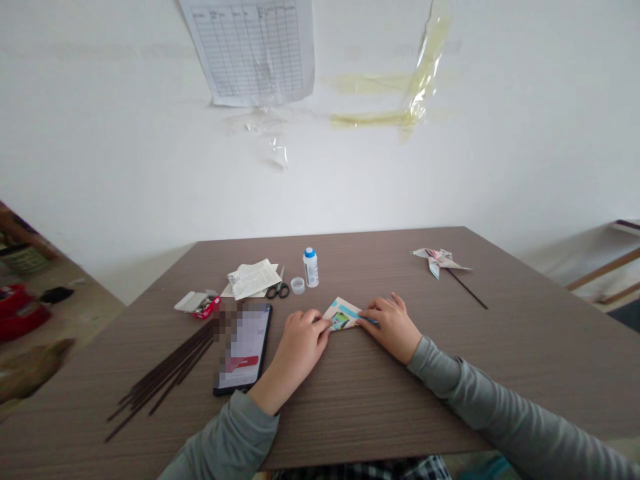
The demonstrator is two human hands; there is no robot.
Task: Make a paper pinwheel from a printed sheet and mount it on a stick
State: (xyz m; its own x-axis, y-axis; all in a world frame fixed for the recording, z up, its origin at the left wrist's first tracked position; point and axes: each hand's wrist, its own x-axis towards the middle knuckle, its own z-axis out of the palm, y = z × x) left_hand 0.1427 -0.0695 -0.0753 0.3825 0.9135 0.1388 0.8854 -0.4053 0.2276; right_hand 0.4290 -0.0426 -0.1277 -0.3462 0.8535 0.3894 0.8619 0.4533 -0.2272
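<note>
A small piece of printed paper, folded to a point at its far side and coloured white, blue and green, lies on the table in front of me. My left hand has its thumb and fingers closed on the paper's left corner. At the opposite corner, my right hand pinches the paper between bent fingers, with the outer fingers lifted. Both hands rest low over the tabletop, and the fingertips cover the paper's two side corners.
Behind the paper stand a white bottle with a blue cap and a small clear cup. Scissors, paper pieces, an open red box, dark sticks and a phone lie left. A paper pinwheel lies right.
</note>
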